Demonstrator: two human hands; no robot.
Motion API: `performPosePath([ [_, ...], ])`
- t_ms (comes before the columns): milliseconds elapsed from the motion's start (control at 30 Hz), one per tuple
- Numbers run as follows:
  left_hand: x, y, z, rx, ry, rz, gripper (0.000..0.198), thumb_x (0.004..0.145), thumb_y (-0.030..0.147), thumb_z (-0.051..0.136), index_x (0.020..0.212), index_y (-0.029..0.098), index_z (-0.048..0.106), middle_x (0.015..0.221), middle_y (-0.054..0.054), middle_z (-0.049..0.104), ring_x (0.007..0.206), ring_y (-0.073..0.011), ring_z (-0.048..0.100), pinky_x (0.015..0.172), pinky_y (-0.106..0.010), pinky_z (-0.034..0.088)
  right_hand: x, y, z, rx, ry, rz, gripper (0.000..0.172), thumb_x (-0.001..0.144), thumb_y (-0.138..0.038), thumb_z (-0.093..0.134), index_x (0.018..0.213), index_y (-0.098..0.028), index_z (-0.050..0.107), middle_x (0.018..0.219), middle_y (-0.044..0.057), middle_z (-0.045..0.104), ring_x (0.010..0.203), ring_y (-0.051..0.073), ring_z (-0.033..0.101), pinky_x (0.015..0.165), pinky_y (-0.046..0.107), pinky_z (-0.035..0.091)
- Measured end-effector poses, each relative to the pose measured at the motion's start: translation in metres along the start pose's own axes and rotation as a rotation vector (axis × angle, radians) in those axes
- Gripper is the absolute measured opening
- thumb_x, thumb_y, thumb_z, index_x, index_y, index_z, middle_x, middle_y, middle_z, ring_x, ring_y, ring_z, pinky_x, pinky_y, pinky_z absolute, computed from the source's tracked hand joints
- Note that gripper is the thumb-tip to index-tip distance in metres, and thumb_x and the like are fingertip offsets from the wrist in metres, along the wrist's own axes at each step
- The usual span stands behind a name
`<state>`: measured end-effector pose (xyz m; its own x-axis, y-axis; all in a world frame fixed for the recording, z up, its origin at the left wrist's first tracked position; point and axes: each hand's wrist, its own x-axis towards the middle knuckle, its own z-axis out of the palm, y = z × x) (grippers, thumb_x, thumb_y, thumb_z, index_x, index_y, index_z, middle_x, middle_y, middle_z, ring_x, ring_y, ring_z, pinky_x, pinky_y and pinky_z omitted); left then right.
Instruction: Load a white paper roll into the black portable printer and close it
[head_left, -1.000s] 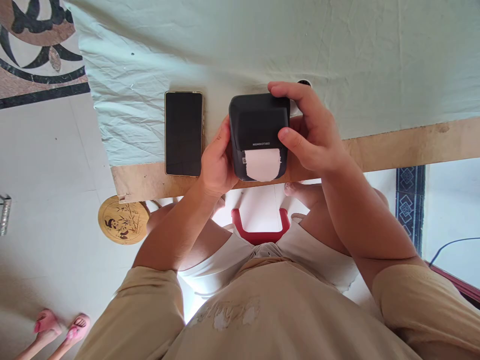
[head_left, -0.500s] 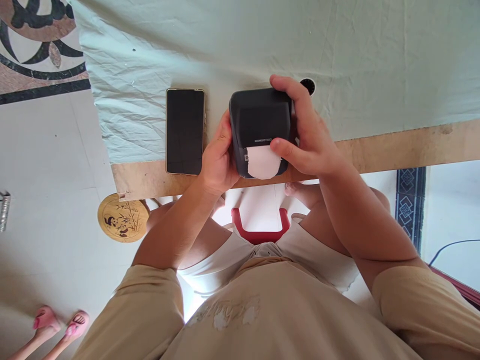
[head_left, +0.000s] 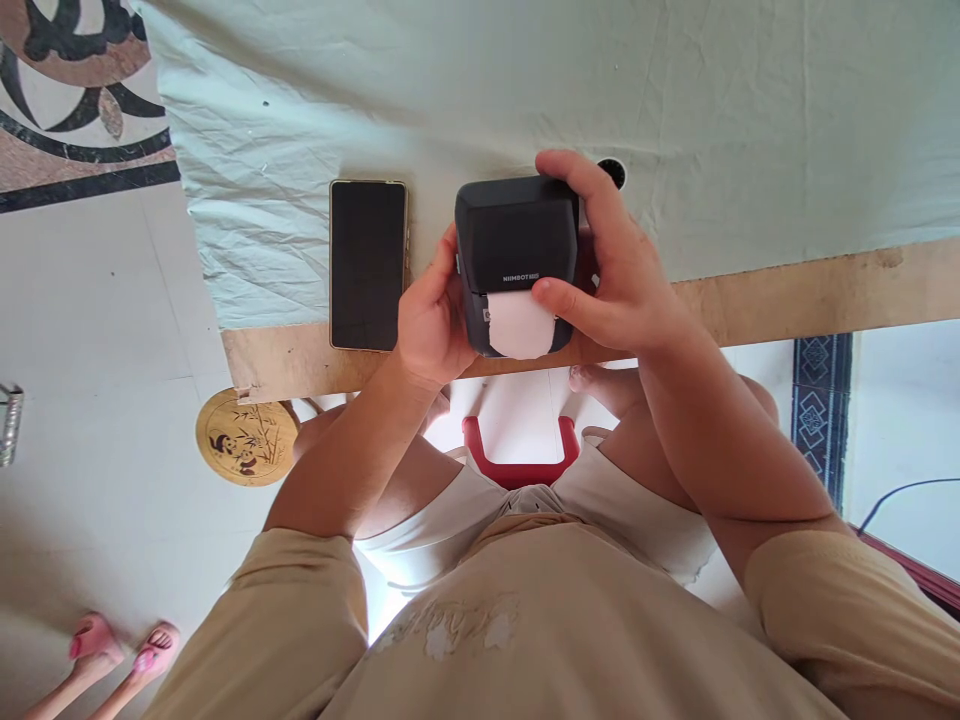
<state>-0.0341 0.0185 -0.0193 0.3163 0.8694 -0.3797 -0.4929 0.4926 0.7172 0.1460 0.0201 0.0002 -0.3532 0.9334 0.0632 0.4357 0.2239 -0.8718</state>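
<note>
The left hand [head_left: 435, 315] is curled against the left side of a black label printer [head_left: 517, 235], thumb along its flank, the other fingers mostly hidden beneath or behind it. The right hand [head_left: 622, 265] is half open around the opposite side: index finger over the far corner, thumb tip at the white paper [head_left: 517, 325], remaining fingers out of sight. "NIIMBOT" reads clearly on the lid; the smaller characters after it blur. The printer is at the near edge of the surface [head_left: 810, 280]; whether it rests there or is lifted cannot be told. Its body is smooth, matt and round-cornered, and the paper ends in a curve.

Just beside the left hand lies a dark-screened smartphone [head_left: 367, 265], its near end over bare wood. Past the right hand sits a round black-topped object [head_left: 615, 172], partly covered. Creased pale-green cloth [head_left: 750, 130] spreads away from the printer, cut off by the view. Below stands a round wooden stool [head_left: 247, 437] with a panda design.
</note>
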Motion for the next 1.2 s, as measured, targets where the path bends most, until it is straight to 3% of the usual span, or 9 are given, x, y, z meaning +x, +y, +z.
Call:
performPosePath([
  [100, -0.003, 0.004, 0.004, -0.012, -0.066, 0.009, 0.054, 0.083, 0.066, 0.037, 0.110, 0.025, 0.060, 0.121, -0.001, 0.066, 0.146, -0.0314, 0.025, 0.113, -0.052, 0.037, 0.001, -0.004, -0.004, -0.066, 0.060, -0.014, 0.071, 0.075, -0.054, 0.065, 0.137, -0.034, 0.036, 0.135, 0.008, 0.042, 0.100, 0.022, 0.060, 0.075, 0.034, 0.057],
  [167, -0.005, 0.004, 0.004, 0.023, -0.094, 0.009, 0.048, 0.083, 0.064, 0.041, 0.107, 0.028, 0.061, 0.121, -0.001, 0.067, 0.146, -0.0301, 0.026, 0.113, -0.048, 0.038, 0.001, -0.007, -0.005, -0.104, 0.130, -0.019, 0.070, 0.071, -0.057, 0.068, 0.132, -0.034, 0.043, 0.128, 0.007, 0.045, 0.093, 0.021, 0.060, 0.065, 0.031, 0.056],
  [267, -0.005, -0.001, -0.002, 0.066, -0.007, 0.013, 0.032, 0.077, 0.056, 0.057, 0.095, 0.031, 0.062, 0.113, 0.002, 0.070, 0.145, -0.0301, 0.026, 0.111, -0.046, 0.041, 0.001, -0.013, -0.004, -0.121, 0.258, -0.038, 0.059, 0.073, -0.059, 0.065, 0.122, -0.031, 0.050, 0.091, 0.004, 0.053, 0.076, 0.018, 0.058, 0.061, 0.033, 0.052],
  [367, -0.003, -0.006, -0.008, 0.047, -0.012, -0.019, 0.033, 0.077, 0.055, 0.058, 0.098, 0.030, 0.062, 0.113, 0.002, 0.070, 0.145, -0.0304, 0.026, 0.112, -0.046, 0.040, 0.001, -0.019, 0.001, -0.130, 0.346, -0.041, 0.042, 0.079, -0.057, 0.059, 0.111, -0.030, 0.054, 0.065, -0.002, 0.040, 0.057, 0.014, 0.047, 0.058, 0.033, 0.046],
  [500, -0.003, -0.005, -0.005, -0.018, -0.114, -0.028, 0.038, 0.082, 0.053, 0.054, 0.108, 0.026, 0.060, 0.117, 0.000, 0.067, 0.144, -0.0285, 0.030, 0.113, -0.045, 0.040, 0.006, -0.026, 0.008, 0.011, 0.477, -0.100, 0.018, 0.084, -0.039, 0.059, 0.093, -0.027, 0.049, 0.070, -0.003, 0.039, 0.048, 0.007, 0.037, 0.046, 0.029, 0.033],
  [633, -0.005, -0.001, 0.002, -0.058, -0.183, 0.017, 0.028, 0.091, 0.041, 0.047, 0.112, 0.024, 0.057, 0.113, 0.000, 0.066, 0.139, -0.0224, 0.040, 0.112, -0.042, 0.041, 0.011, -0.028, 0.012, 0.152, 0.663, -0.178, 0.021, 0.085, -0.025, 0.053, 0.075, -0.024, 0.034, 0.080, -0.001, 0.039, 0.065, 0.010, 0.057, 0.041, 0.025, 0.029],
  [800, -0.005, -0.002, 0.001, -0.006, -0.186, 0.055, 0.024, 0.091, 0.036, 0.046, 0.108, 0.023, 0.058, 0.107, 0.000, 0.066, 0.131, -0.0209, 0.050, 0.107, -0.037, 0.046, 0.007, -0.031, 0.010, -0.378, 0.425, -0.088, 0.006, 0.083, -0.019, 0.052, 0.081, -0.024, 0.054, 0.076, -0.002, 0.062, 0.056, 0.011, 0.051, 0.054, 0.029, 0.038],
  [933, -0.005, -0.004, 0.000, 0.031, -0.155, 0.051, 0.036, 0.082, 0.040, 0.062, 0.115, 0.027, 0.055, 0.116, 0.000, 0.064, 0.130, -0.0221, 0.050, 0.101, -0.031, 0.050, 0.004, -0.040, 0.004, -0.598, 0.199, 0.015, 0.020, 0.085, -0.021, 0.050, 0.089, -0.026, 0.069, 0.096, -0.001, 0.071, 0.077, 0.017, 0.063, 0.060, 0.032, 0.039],
  [1200, -0.007, 0.000, 0.001, 0.060, -0.200, 0.006, 0.036, 0.082, 0.042, 0.061, 0.114, 0.027, 0.055, 0.121, -0.001, 0.061, 0.122, -0.0216, 0.057, 0.090, -0.028, 0.054, 0.004, -0.049, -0.007, -0.806, -0.092, 0.171, 0.023, 0.080, -0.022, 0.053, 0.101, -0.029, 0.060, 0.076, 0.000, 0.067, 0.061, 0.017, 0.054, 0.053, 0.030, 0.026],
])
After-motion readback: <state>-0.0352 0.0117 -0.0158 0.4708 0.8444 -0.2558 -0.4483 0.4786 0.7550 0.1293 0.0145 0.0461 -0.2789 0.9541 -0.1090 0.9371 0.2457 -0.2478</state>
